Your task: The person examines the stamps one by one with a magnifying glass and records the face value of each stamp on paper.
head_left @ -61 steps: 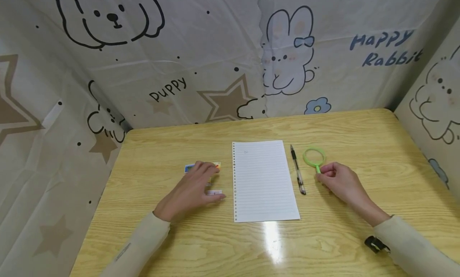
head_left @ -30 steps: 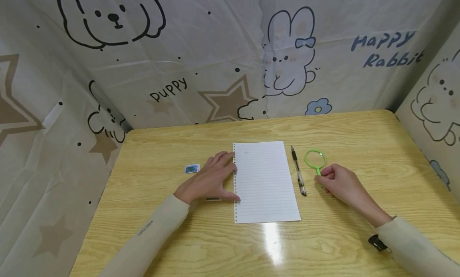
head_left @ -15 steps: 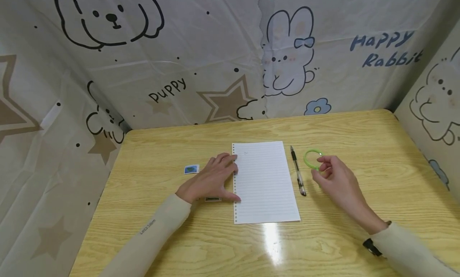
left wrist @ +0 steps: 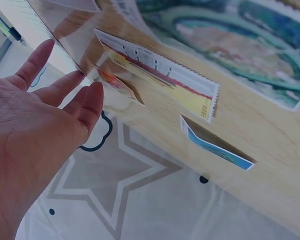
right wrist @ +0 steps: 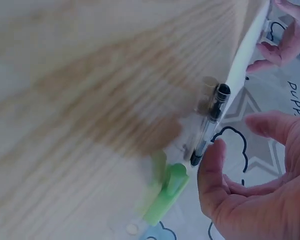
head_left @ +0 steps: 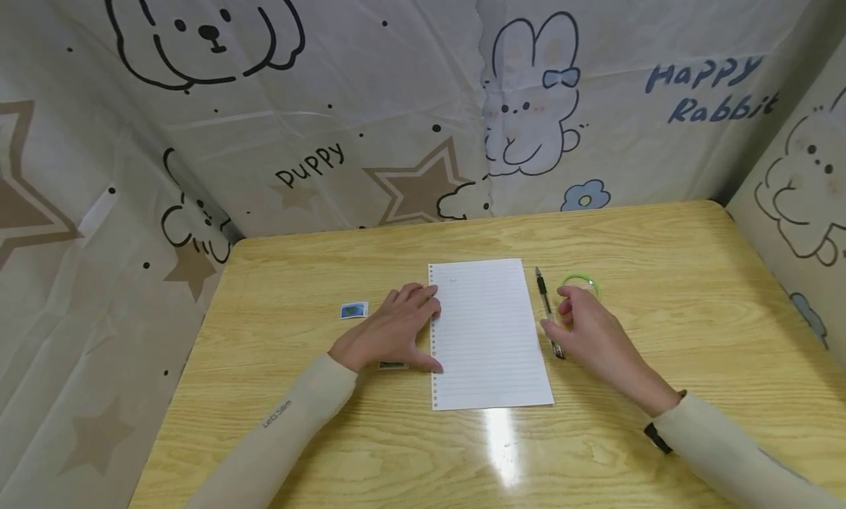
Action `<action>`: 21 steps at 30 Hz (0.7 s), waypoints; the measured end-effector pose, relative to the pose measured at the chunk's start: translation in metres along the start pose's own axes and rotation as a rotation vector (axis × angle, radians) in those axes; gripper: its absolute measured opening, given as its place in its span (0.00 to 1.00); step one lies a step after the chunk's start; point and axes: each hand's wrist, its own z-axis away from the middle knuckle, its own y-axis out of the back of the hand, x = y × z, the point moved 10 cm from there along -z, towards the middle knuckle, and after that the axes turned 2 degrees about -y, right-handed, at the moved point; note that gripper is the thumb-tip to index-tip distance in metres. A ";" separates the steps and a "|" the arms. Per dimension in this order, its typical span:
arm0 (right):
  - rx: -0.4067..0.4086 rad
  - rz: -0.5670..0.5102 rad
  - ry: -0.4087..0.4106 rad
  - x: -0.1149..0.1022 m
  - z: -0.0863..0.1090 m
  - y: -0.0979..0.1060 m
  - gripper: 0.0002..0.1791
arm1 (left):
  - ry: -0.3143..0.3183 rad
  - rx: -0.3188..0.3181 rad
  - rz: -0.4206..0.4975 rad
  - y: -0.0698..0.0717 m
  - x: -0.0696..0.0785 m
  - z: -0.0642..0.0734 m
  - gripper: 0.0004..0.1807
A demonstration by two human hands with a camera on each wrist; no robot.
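My left hand (head_left: 391, 328) rests along the punched left edge of a sheet of lined paper (head_left: 490, 340), thumb and fingers spread. Faint writing marks the top of the sheet. My right hand (head_left: 590, 331) hovers by a clear pen with a black grip (head_left: 543, 289); a gap shows between its thumb and forefinger in the right wrist view, with nothing held. Just behind that hand lies a green magnifying glass (head_left: 598, 284), its handle (right wrist: 167, 196) seen in the right wrist view. Postage stamps lie near my left hand, including a blue one (head_left: 354, 310), some hidden beneath it in the head view.
The left wrist view shows several stamps on the wood, among them a yellow and grey one (left wrist: 160, 75) and a large green one (left wrist: 235, 42). The wooden table (head_left: 297, 435) meets a patterned cloth (head_left: 410, 90) at its back and sides.
My left hand has moved right from the stamps onto the paper's edge. My right hand has let go of the magnifying glass handle and moved left to the pen.
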 end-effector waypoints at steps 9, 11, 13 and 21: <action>-0.038 0.129 0.056 -0.009 -0.012 -0.021 0.27 | 0.005 0.000 0.010 -0.002 -0.001 0.001 0.45; -0.048 0.130 0.050 -0.009 -0.014 -0.023 0.27 | 0.008 -0.001 0.013 -0.003 -0.002 0.001 0.45; -0.070 0.108 0.028 -0.007 -0.016 -0.024 0.29 | 0.009 -0.001 0.016 -0.003 -0.002 0.001 0.45; -0.125 -0.086 -0.029 -0.001 -0.023 -0.015 0.30 | 0.013 -0.002 0.019 -0.002 -0.002 0.001 0.46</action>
